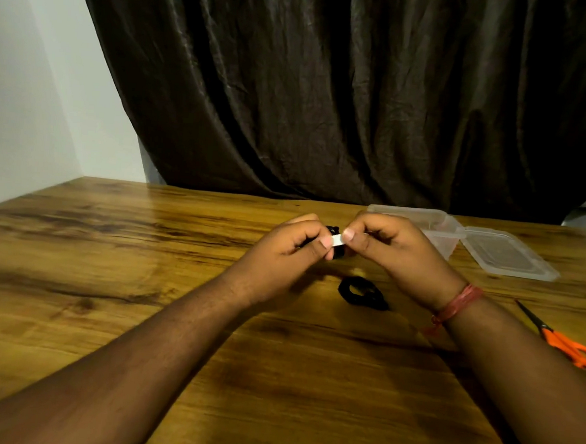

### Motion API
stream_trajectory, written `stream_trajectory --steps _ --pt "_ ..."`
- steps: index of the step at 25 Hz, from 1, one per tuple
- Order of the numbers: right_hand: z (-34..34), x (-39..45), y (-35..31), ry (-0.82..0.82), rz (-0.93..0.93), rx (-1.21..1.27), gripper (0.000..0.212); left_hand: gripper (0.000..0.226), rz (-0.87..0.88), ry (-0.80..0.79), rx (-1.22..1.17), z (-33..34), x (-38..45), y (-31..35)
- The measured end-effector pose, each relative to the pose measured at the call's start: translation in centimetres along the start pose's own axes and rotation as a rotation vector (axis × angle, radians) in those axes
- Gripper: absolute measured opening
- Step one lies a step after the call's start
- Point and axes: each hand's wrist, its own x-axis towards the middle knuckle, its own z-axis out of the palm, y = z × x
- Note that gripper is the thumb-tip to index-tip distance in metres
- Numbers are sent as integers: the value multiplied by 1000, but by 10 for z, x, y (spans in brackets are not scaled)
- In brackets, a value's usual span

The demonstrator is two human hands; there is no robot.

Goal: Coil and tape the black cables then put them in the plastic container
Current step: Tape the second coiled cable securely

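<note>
My left hand (292, 244) and my right hand (391, 248) meet above the middle of the wooden table (110, 262). Between them they hold a small coiled black cable (334, 230), mostly hidden by the fingers. A strip of white tape (336, 240) lies across the coil, pinched by both thumbs and forefingers. A second coiled black cable (362, 292) lies on the table just below the hands. The clear plastic container (435, 227) stands behind my right hand, with its lid (507, 254) lying flat to its right.
Orange-handled scissors (565, 345) lie near the table's right edge, blades pointing toward the far left. A dark curtain (343, 98) hangs behind the table, and a pale wall is on the left.
</note>
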Motion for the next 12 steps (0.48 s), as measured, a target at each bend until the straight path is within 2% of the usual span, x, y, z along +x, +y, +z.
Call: stream_trajectory --steps 4,7,9,12 --pt "-3 0 -2 -21 10 75 27 20 -18 -20 -98 1 -1 0" --pt "-3 1 -1 -31 52 203 18 21 -45 -34 -212 2 -2 1" --pt "-1 3 0 -13 81 304 20 22 -58 -40 -266 3 -2 1" --pt "-4 4 -2 15 99 335 24 21 -55 -15 -250 1 -2 2"
